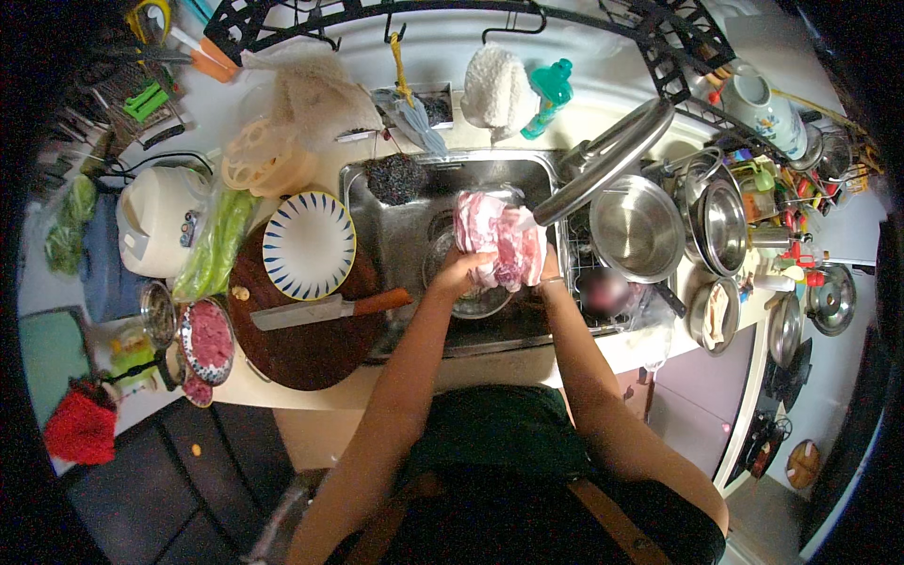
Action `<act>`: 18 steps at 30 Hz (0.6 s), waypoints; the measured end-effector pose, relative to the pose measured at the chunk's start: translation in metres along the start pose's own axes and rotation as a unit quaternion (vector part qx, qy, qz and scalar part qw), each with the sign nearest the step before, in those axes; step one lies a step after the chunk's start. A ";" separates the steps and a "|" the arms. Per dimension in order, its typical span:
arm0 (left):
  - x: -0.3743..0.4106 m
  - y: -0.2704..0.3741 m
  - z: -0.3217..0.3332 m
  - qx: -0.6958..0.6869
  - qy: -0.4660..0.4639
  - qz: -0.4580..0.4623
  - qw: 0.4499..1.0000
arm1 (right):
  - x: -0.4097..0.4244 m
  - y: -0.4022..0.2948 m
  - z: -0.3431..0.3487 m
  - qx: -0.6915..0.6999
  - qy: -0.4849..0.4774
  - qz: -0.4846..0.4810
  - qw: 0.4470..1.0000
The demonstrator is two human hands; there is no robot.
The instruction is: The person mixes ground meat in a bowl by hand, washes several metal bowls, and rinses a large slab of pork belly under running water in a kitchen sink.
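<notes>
Both my hands hold a slab of raw, fat-streaked meat [498,236], which looks like pork belly, over the stainless steel sink [395,233]. My left hand [462,272] grips its left edge, thumb on top. At the right edge my right hand [551,267] holds on, its fingers mostly hidden behind the meat. The spout of the metal faucet [607,162] ends right at the meat's upper right. Beneath the meat, partly covered by it, a round bowl [480,305] sits in the sink; whether it is glass or metal I cannot tell.
Left of the sink, a round dark cutting board [304,360] bears a cleaver [304,314] with a wooden handle and a blue-striped white plate [309,247]. To the right are a steel pot [635,229] and stacked steel bowls [724,226]. Minced meat fills a patterned bowl [207,339].
</notes>
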State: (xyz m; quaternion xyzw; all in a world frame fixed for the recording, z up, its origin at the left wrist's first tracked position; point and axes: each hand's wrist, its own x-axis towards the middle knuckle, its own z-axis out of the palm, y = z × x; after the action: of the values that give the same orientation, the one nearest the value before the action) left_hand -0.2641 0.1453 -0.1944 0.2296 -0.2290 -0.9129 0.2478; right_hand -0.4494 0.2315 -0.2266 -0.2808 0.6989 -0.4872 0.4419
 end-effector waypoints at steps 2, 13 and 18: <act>-0.001 0.011 0.026 0.019 0.013 0.056 0.998 | -0.035 -0.105 0.008 0.346 -0.029 0.107 0.931; -0.003 0.040 0.051 0.174 0.149 0.140 0.963 | -0.008 -0.080 0.015 0.216 0.031 -0.010 0.976; -0.014 0.056 0.070 0.170 0.156 0.145 0.962 | 0.001 -0.061 0.024 0.276 -0.001 0.065 0.959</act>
State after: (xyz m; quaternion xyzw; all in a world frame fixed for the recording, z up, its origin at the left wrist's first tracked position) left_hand -0.2714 0.1313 -0.1052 0.3726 -0.3702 -0.7677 0.3671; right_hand -0.4307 0.1972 -0.1733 -0.1022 0.5539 -0.6307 0.5338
